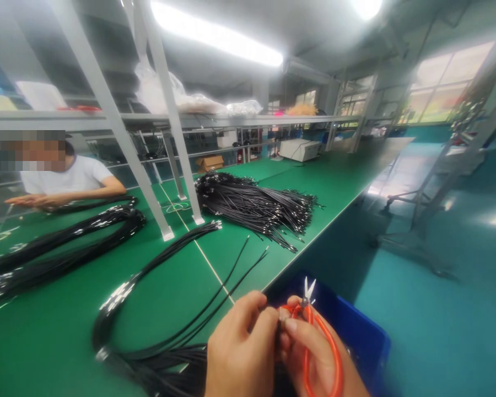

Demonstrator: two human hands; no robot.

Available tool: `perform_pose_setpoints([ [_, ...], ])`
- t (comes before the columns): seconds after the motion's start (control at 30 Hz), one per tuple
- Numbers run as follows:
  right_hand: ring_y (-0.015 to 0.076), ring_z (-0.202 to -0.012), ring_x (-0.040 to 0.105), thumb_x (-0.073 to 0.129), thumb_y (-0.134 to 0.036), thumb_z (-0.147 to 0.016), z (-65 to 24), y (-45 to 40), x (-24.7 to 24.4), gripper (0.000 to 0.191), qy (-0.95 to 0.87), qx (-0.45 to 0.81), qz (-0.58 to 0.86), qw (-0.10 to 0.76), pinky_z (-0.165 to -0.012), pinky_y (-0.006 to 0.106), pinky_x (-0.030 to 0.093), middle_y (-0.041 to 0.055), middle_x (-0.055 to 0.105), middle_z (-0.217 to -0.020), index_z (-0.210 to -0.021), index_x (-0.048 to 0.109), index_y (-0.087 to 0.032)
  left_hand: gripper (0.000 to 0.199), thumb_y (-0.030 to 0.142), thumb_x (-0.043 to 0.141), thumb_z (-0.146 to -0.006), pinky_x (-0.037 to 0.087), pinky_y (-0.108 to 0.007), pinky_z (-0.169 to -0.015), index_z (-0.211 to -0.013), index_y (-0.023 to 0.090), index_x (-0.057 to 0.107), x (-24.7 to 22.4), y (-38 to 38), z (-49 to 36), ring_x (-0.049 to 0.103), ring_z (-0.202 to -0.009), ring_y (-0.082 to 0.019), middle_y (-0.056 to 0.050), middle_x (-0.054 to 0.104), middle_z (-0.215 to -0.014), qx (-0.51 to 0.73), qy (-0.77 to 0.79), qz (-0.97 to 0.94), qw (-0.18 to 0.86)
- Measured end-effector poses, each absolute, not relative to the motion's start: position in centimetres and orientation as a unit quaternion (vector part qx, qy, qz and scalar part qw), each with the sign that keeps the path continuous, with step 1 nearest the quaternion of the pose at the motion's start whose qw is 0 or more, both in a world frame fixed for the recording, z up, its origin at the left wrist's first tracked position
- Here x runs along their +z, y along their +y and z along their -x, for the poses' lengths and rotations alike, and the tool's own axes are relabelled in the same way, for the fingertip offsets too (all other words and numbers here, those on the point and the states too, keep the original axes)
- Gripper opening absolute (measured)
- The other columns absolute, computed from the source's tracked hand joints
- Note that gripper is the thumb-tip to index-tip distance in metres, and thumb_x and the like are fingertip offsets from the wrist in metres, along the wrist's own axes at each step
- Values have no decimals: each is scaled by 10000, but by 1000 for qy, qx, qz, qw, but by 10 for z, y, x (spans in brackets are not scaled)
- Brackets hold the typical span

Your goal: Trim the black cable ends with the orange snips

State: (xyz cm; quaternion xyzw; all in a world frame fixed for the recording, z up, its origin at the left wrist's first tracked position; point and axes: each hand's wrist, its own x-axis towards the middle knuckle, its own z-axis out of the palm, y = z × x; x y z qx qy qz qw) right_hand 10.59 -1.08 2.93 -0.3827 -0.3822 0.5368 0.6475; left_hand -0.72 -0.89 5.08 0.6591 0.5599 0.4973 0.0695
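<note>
My left hand (242,347) is closed at the lower middle, its thumb and fingers pinching something small and dark that is mostly hidden. Against it, my right hand (314,347) is closed too, with red-handled scissors (334,353) held in it. The scissor blades point up and stand slightly apart. Thumb and finger of the right hand also touch the small piece between the hands. Left of my hands, a bundle of black cables (116,309) curves over the green table (58,342), and two loose cable ends stretch up toward the middle.
A blue bin (370,336) sits below the table edge, behind my right hand. A large pile of black cables (252,204) lies farther back. Metal shelf posts (177,127) rise from the table. Across it, a person in a white shirt (78,176) handles cables.
</note>
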Motion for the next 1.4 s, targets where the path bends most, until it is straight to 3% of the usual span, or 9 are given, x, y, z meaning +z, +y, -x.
perform_pose_setpoints([
  [0.1, 235, -629, 624, 762, -317, -678, -105, 1, 29, 163, -350, 587, 366, 632, -540, 348, 561, 59, 675, -793, -821, 701, -266, 178, 194, 476, -885, 478, -246, -669, -824, 236, 639, 46, -10, 14, 640, -746, -168, -48, 652, -937, 496, 571, -648, 85],
  [0.17, 213, -569, 598, 720, -329, -721, -105, 6, 31, 100, -321, 616, 356, 626, -517, 338, 547, 41, 654, -717, -793, 698, -264, 164, 236, 465, -898, 462, -240, -615, -837, 232, 617, 41, -12, 16, 620, -675, -160, -26, 647, -822, 494, 559, -642, 175],
  [0.27, 235, -668, 620, 780, -337, -658, -103, 2, 37, 176, -283, 614, 357, 644, -592, 346, 561, 44, 664, -725, -801, 709, -263, 163, 324, 514, -873, 442, -237, -564, -801, 211, 607, 34, -12, 14, 582, -604, -160, -6, 621, -694, 487, 524, -619, 325],
  [0.37, 227, -773, 626, 829, -289, -588, -102, -6, 44, 297, -220, 646, 359, 636, -681, 322, 559, 38, 683, -803, -859, 713, -253, 214, 349, 561, -847, 437, -244, -608, -708, 190, 594, 28, -10, 12, 560, -628, -161, -5, 587, -681, 515, 499, -582, 385],
  [0.57, 123, -567, 566, 816, -294, -644, -101, 1, 56, 268, -201, 662, 369, 620, -554, 218, 478, -2, 686, -719, -845, 651, -230, 337, 482, 666, -769, 408, -240, -601, -665, 169, 598, 30, -6, 13, 478, -571, -131, -5, 609, -642, 533, 465, -503, 496],
  [0.7, 120, -611, 573, 825, -262, -619, -99, 2, 55, 319, -218, 667, 364, 612, -601, 204, 476, -11, 679, -722, -876, 639, -230, 393, 525, 727, -697, 351, -207, -509, -636, 162, 589, 37, -9, 12, 334, -466, -74, 23, 580, -596, 537, 479, -463, 517],
  [0.9, 117, -557, 550, 732, -237, -699, -101, -2, 54, 183, -314, 559, 413, 646, -546, 205, 450, -39, 645, -669, -846, 623, -257, 474, 612, 698, -677, 231, -170, -409, -622, 171, 533, 39, -8, 12, 334, -421, -67, 60, 459, -476, 522, 490, -446, 537],
  [1.03, 154, -645, 615, 659, -197, -716, -101, 0, 58, 121, -424, 452, 439, 651, -580, 229, 479, -4, 713, -797, -810, 634, -269, 460, 587, 699, -693, 233, -174, -425, -628, 160, 540, 39, -7, 14, 329, -435, -65, 68, 432, -488, 522, 484, -459, 531],
  [1.4, 124, -525, 635, 621, -173, -755, -102, 4, 44, 167, -582, 273, 448, 621, -508, 196, 485, -86, 677, -657, -817, 597, -326, 379, 483, 721, -711, 276, -178, -432, -621, 152, 560, 42, -10, 12, 362, -439, -62, 56, 485, -517, 530, 480, -451, 535],
])
